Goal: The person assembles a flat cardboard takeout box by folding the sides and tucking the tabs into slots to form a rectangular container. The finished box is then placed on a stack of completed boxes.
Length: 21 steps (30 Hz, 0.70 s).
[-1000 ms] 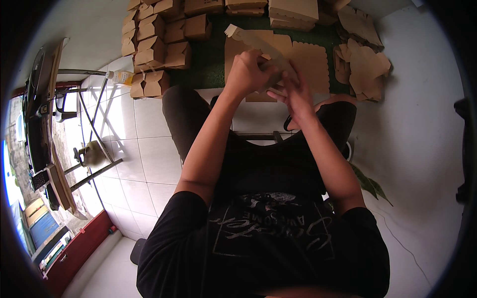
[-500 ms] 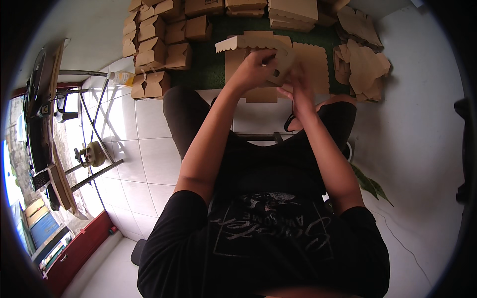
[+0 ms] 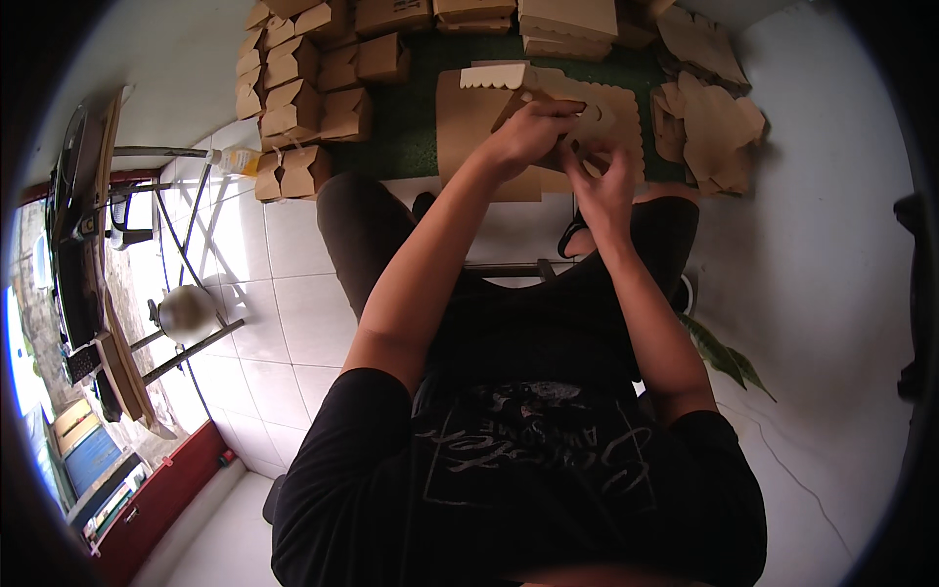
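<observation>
A brown cardboard box blank [image 3: 593,121], partly folded, is held up between my two hands. Its pale flap with a scalloped edge [image 3: 492,76] juts out beyond my left hand. My left hand [image 3: 533,134] grips the blank from the left, fingers bent over it. On the right, my right hand [image 3: 608,184] pinches its near right part between thumb and fingers. Beneath both hands lie flat cardboard sheets [image 3: 465,122] with wavy edges. The folds under my fingers are partly hidden.
A green mat [image 3: 406,127] spreads under the sheets. Folded boxes [image 3: 293,108] are stacked at the far left, more boxes [image 3: 567,24] at the back. Loose flat cardboard pieces [image 3: 722,127] pile up on the right. A bottle with yellow liquid [image 3: 235,159] stands beside the boxes.
My right hand has come up and closed on the blank. The blank has turned, its scalloped flap now shorter in view, and my left hand has shifted right with it.
</observation>
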Each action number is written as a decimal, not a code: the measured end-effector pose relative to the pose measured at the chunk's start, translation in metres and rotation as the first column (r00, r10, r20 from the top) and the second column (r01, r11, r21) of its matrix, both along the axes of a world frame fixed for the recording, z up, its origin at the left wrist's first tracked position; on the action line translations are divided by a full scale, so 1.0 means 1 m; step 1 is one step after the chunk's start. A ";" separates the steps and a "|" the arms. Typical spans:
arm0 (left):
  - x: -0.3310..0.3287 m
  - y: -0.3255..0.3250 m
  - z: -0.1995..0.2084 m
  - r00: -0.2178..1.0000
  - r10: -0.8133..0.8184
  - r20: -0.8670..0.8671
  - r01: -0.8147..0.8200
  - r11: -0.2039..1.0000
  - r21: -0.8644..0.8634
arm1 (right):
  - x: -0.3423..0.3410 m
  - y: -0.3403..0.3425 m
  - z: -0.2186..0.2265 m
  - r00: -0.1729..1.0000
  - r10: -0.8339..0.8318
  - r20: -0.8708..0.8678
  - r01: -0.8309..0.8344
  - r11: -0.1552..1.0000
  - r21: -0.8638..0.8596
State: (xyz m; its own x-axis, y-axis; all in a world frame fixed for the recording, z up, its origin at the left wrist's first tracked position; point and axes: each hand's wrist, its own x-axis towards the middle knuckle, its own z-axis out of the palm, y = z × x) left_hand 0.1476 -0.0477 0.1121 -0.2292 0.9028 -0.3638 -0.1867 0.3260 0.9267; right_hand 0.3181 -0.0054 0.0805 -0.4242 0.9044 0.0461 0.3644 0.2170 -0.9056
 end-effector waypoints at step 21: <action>0.008 -0.046 -0.020 0.830 0.090 -0.551 -0.034 0.993 0.110 | 0.013 0.016 0.008 0.999 -0.043 -0.012 0.039 0.963 -0.267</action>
